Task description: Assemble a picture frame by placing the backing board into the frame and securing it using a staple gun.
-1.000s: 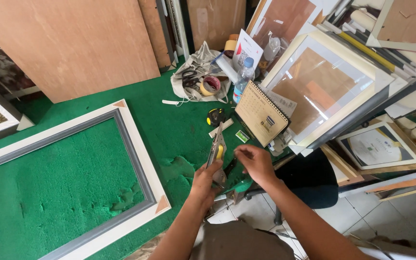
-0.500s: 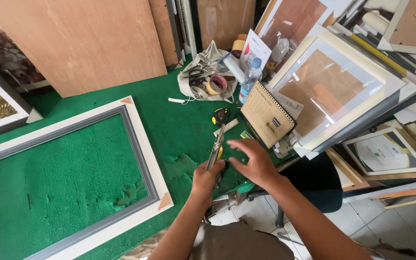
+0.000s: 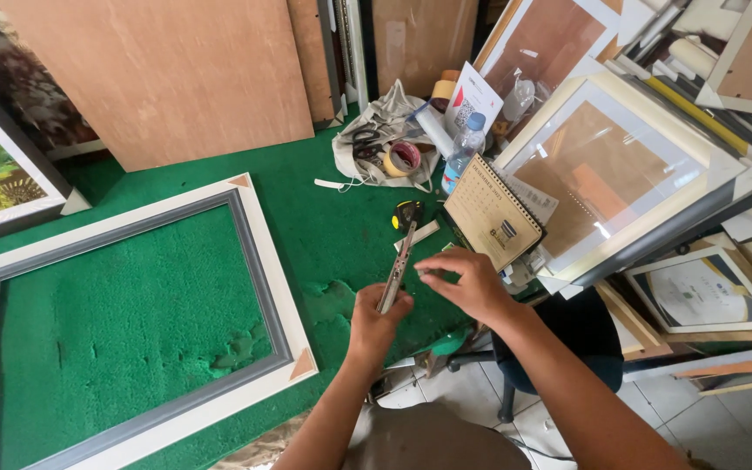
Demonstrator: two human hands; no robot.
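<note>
- Centrally, a slim metal tool [image 3: 396, 271], long and narrow, stands tilted over the green felt table [image 3: 324, 235], lower end in the left hand [image 3: 376, 318], upper end pointing away toward the tape measure [image 3: 406, 213].
- Left hand: forearm comes up from the bottom edge, wrist straight, fingers and thumb clamped round the tool's lower end, back of hand toward the camera.
- Right hand [image 3: 463, 283]: forearm enters from the lower right, wrist bent inward, palm down, fingers pinched together at the tips just beside the tool's mid part; cannot tell if something small sits in the pinch or if the tips touch the tool.
- Both hands hover above the table's near edge, close together.
- Just beyond the right hand, a brown spiral-bound desk calendar [image 3: 491, 218] leans.
- Farther back: grey cloth bag [image 3: 385, 130] with scissors [image 3: 363, 144] and a tape roll [image 3: 404, 158], plastic water bottle [image 3: 461, 155] beside it.
- Left: large white-and-grey picture frame [image 3: 263, 252] lying flat on the felt, well apart from the hands.
- Right: stacked framed pieces [image 3: 620, 174] leaning; plywood board [image 3: 167, 78] stands at the back.
</note>
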